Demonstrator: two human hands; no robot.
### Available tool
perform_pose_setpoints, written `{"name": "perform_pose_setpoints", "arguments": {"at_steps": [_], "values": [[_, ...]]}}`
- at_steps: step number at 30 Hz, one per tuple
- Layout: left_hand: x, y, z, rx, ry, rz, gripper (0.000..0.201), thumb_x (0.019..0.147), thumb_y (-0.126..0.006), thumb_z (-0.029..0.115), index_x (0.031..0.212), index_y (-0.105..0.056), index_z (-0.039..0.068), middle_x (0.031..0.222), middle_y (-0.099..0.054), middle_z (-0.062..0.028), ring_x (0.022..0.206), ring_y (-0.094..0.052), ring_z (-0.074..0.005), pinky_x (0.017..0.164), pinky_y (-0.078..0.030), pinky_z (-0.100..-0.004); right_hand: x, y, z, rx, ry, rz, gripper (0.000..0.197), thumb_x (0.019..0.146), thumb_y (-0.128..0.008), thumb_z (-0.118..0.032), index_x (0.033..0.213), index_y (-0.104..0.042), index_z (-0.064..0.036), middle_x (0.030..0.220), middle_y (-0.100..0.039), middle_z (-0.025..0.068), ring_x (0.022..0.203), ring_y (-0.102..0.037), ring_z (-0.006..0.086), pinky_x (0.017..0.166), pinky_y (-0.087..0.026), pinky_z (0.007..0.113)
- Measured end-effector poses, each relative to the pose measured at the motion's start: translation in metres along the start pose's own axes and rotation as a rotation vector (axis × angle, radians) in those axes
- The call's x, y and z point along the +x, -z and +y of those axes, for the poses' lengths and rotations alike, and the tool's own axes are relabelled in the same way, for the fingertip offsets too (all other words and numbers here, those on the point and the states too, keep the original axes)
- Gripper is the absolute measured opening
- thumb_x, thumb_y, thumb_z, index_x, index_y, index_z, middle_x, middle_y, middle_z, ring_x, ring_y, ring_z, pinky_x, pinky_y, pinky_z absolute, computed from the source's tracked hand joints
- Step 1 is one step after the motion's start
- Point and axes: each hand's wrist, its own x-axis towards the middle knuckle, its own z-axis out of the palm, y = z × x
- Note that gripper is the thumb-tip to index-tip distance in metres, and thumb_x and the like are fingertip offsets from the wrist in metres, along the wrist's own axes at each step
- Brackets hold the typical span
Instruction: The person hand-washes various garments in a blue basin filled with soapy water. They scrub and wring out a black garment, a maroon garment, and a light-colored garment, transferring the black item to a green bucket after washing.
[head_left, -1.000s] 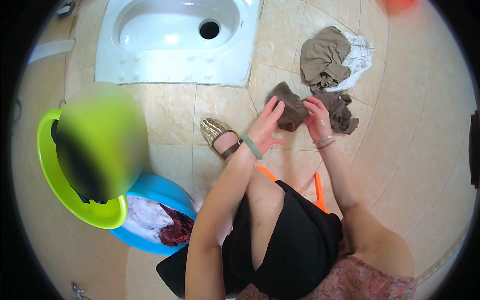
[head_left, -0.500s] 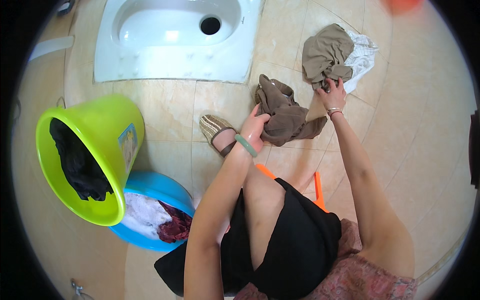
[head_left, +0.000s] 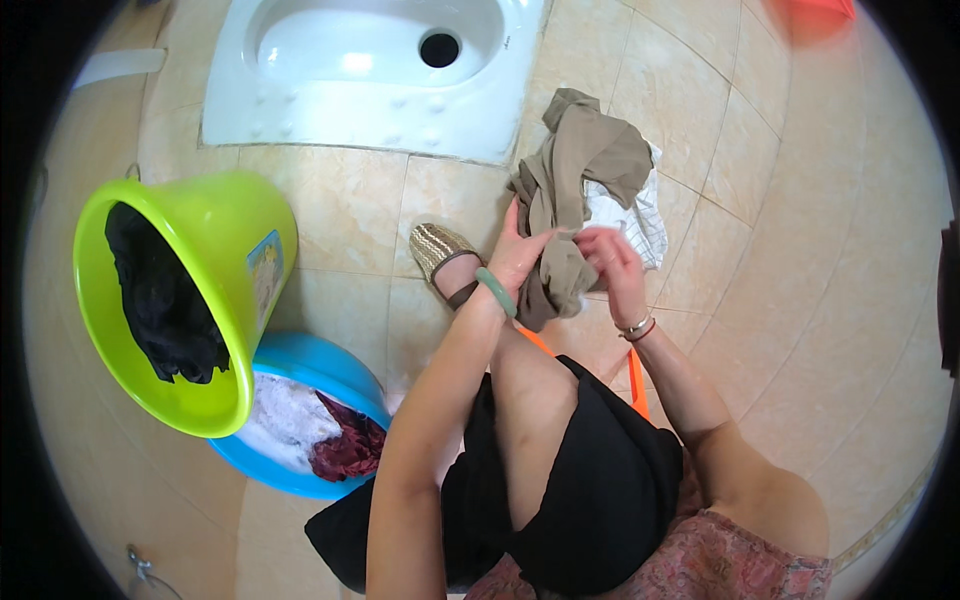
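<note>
A khaki garment (head_left: 605, 160) lies bunched on the tiles in front of me, on top of a darker brown one (head_left: 533, 308). A white cloth with thin lines (head_left: 630, 215) shows at their right side. My left hand (head_left: 518, 252), with a green bangle at the wrist, is closed on the left edge of the bunched cloth, its thumb across the top. My right hand (head_left: 612, 262) is at the near right side of the khaki garment. Its fingers are curled at the fabric and slightly blurred; their tips are partly hidden.
A green bucket (head_left: 230, 215) holding black cloth (head_left: 160, 300) tilts on a blue basin (head_left: 310, 350) with suds and dark red cloth (head_left: 350, 440). A squat toilet (head_left: 350, 125) is set in the floor ahead. Orange legs (head_left: 638, 385) show beneath me. A red object (head_left: 815, 15) is at top right.
My right hand has moved left and nearer, bringing the khaki garment and white cloth over the brown garment. My left hand has stayed nearly in place.
</note>
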Motion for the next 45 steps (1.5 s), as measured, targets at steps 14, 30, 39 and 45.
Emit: {"name": "perform_pose_setpoints", "arguments": {"at_steps": [14,30,39,45], "values": [[-0.131,0.114,0.055,0.242,-0.592,-0.440,0.039,0.091,-0.052,0.010,0.128,-0.053,-0.002,0.118,-0.062,-0.0075,0.100,-0.060,-0.0124,0.090,-0.047,-0.0260,0.032,-0.042,0.000,0.348,-0.292,-0.726,0.057,0.096,-0.059,-0.028,0.142,-0.040,0.0016,0.139,-0.051,0.0104,0.126,-0.048,0.0192,0.102,-0.042,0.034],[-0.453,0.268,-0.024,-0.215,-0.335,0.326,0.059,0.075,-0.076,0.003,0.129,-0.054,0.001,0.121,-0.062,-0.0062,0.113,-0.056,-0.0136,0.100,-0.042,-0.0303,-0.133,-0.353,-0.077,-0.227,-0.319,-2.003,0.041,0.086,-0.071,-0.019,0.120,-0.060,0.0030,0.117,-0.065,0.0088,0.108,-0.055,0.0125,0.094,-0.045,0.031],[-0.492,0.375,-0.129,0.019,-0.840,0.929,0.070,0.068,-0.055,-0.015,0.134,-0.048,0.009,0.116,-0.061,-0.0060,0.111,-0.057,-0.0169,0.096,-0.046,-0.0305,-0.160,-0.489,-0.021,-0.860,0.640,-1.706,0.047,0.083,-0.066,-0.031,0.117,-0.060,0.0003,0.110,-0.066,0.0171,0.096,-0.064,0.0328,0.087,-0.050,0.039],[-0.456,0.359,-0.140,1.038,-0.289,1.355,0.073,0.074,-0.076,0.015,0.141,-0.050,0.031,0.157,-0.026,-0.0142,0.145,-0.023,-0.0368,0.114,-0.017,-0.0559,-0.154,-0.480,0.028,-0.979,1.274,-1.061,0.069,0.081,-0.072,-0.043,0.141,-0.046,-0.0230,0.149,-0.034,0.0132,0.131,-0.036,0.0451,0.102,-0.039,0.054]]}}
